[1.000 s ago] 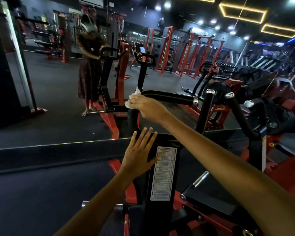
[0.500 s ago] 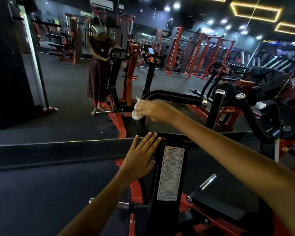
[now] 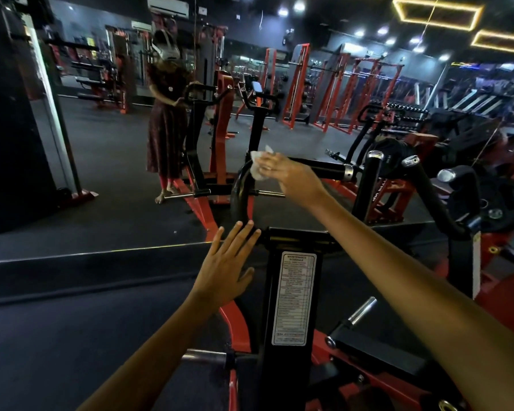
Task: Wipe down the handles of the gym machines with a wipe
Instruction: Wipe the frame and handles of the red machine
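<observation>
A white wipe [image 3: 257, 166] is clamped by the right hand [image 3: 291, 176] against the black handle [image 3: 321, 167]. The left hand [image 3: 226, 271] is held flat, fingers spread, near the machine post [image 3: 291, 292]. Dark floor [image 3: 57, 336] is bordered by a mirror wall [image 3: 101, 173] reflecting red racks [image 3: 333, 93].

Two hands are in view: the left hand [image 3: 224, 266] and the right hand [image 3: 290, 176]. There is one white wipe [image 3: 257, 164], one black handle [image 3: 321, 167] under it, one maintenance label [image 3: 293, 298] and one person reflected in the mirror [image 3: 166, 126].
</observation>
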`<state>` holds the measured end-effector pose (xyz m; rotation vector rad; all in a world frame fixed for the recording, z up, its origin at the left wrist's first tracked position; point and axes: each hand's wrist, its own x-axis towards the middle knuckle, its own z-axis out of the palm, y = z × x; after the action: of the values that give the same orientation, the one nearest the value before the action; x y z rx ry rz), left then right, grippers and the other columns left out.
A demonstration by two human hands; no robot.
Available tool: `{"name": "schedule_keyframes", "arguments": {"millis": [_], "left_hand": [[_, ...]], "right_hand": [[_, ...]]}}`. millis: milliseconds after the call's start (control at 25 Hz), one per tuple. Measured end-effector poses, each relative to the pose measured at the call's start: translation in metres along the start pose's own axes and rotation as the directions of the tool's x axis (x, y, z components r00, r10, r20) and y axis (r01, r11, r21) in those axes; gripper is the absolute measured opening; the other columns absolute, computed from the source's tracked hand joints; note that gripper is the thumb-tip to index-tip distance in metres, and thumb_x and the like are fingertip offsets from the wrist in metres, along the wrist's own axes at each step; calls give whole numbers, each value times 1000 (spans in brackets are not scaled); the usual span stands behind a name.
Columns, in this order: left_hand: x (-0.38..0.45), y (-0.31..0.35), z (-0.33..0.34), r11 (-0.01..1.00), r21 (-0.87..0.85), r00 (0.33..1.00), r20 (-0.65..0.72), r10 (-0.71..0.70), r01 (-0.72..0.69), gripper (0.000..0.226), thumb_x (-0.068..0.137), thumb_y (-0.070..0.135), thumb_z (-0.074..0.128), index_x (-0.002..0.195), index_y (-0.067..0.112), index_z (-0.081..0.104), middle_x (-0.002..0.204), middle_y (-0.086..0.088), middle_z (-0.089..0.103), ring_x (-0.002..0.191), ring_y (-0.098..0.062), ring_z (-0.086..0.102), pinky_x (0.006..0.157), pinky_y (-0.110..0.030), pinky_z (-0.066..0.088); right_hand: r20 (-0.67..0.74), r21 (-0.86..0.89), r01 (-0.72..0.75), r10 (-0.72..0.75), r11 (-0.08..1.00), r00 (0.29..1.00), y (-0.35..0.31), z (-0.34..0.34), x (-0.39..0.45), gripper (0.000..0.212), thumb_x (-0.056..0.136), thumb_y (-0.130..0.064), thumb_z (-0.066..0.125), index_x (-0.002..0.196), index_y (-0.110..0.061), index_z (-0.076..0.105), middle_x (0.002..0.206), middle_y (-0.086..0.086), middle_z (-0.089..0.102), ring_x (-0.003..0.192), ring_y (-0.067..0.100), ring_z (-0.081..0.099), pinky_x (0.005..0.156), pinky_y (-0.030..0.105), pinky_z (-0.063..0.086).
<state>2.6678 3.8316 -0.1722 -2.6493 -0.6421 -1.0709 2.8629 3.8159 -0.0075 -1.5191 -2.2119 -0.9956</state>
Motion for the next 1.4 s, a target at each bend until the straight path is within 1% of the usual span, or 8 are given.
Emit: {"name": "schedule_keyframes", "arguments": {"millis": [240,480,600,680,760,880,1120,1400], "left_hand": [[21,-25,-19,944,-312,991,-54,-125,102,65,97,53,28,144,10,35,148,-7,39,137,-13,26,114,-43,19],[62,-46,-41,634,-716,880,-59,-472,292,52,97,44,27,132,11,45,129,-3,48,109,-4,46,96,-30,40],[84,-56,-44,345,-874,848,129,-515,342,42,104,32,24,132,12,49,130,-4,52,112,-5,51,100,-24,44],[94,-59,-49,266,-871,841,254,-478,414,46,105,31,19,135,11,49,135,-3,50,119,-9,48,94,-10,43],[101,-64,-50,278,-838,851,345,-396,469,51,104,34,14,139,13,45,135,-3,48,120,-11,44,84,-3,41],[105,-70,-46,264,-831,855,398,-334,490,53,102,42,14,140,19,43,140,-10,47,126,-17,44,106,-32,36],[99,-67,-30,278,-853,870,333,-362,442,45,102,40,29,134,17,49,134,-7,53,126,-20,48,109,-45,37],[127,-55,-41,481,-782,895,213,-393,397,37,103,23,36,137,13,46,140,-6,45,123,-11,43,102,-23,33]], "right_hand": [[-126,63,-292,297,954,946,-11,4,-11,34,77,6,52,105,-3,69,117,17,64,107,30,62,78,44,57],[-138,162,-234,257,959,957,-64,33,1,46,74,16,63,117,1,62,124,21,58,117,34,55,93,45,49],[58,223,-218,210,950,976,-99,48,-16,29,98,-12,46,125,-10,56,129,13,56,118,20,55,96,23,45],[297,225,9,-78,974,952,-113,60,-38,29,94,-18,53,119,-5,59,121,14,59,115,23,55,93,25,45],[320,-28,131,-116,991,940,-115,54,-54,27,79,-9,68,105,0,67,111,16,66,111,27,59,95,33,48],[92,136,42,-55,990,994,-98,47,-39,33,76,5,59,108,2,66,114,22,64,106,36,61,89,45,53],[-55,298,-97,118,950,992,-104,51,-49,49,76,17,51,121,-1,59,131,18,53,123,33,49,89,40,52],[-34,283,-150,166,947,985,-91,29,-73,28,73,12,62,94,-4,71,96,12,72,81,22,70,77,42,58]]}}
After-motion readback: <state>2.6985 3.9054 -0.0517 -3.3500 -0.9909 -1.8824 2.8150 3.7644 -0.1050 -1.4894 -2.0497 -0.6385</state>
